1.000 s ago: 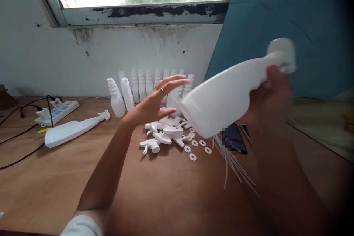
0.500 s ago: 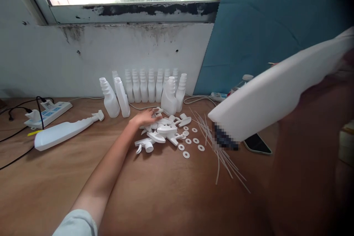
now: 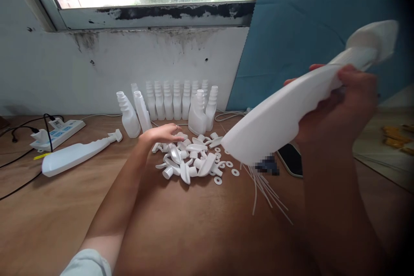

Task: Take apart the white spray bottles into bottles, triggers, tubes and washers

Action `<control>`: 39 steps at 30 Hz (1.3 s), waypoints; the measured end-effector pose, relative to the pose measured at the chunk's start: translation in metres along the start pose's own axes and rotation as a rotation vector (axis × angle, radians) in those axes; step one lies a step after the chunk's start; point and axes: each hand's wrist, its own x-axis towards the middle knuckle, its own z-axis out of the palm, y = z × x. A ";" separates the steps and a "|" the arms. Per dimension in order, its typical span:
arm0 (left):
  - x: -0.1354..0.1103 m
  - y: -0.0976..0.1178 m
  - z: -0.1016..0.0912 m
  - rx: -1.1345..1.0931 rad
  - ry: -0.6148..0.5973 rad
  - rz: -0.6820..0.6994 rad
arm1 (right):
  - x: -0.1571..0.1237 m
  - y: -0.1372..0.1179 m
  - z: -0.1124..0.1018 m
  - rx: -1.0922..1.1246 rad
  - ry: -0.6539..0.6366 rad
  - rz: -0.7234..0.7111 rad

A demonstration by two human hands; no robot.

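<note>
My right hand [image 3: 336, 108] grips the neck of a white spray bottle [image 3: 284, 114] with a trigger head fitted, held tilted in the air at the right with its base pointing down-left. My left hand [image 3: 161, 133] reaches over a heap of white trigger spray heads [image 3: 187, 159] on the wooden table [image 3: 64, 207]; its fingers curl down onto the heap, and I cannot make out whether they grip a piece. White washers [image 3: 226, 166] and thin white dip tubes [image 3: 268, 189] lie to the right of the heap.
A row of empty white bottles [image 3: 174, 101] stands against the wall below the window. An assembled spray bottle [image 3: 74, 155] lies at the left beside a power strip [image 3: 54, 131] with black cables. A dark phone [image 3: 291, 159] lies under the held bottle.
My left hand dropped from the air onto the heap and spread the spray heads towards me. My right hand swung the bottle out to the right and back into view.
</note>
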 end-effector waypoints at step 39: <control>-0.033 0.127 0.042 -1.307 -0.099 0.428 | -0.039 -0.012 0.025 0.074 -0.510 0.350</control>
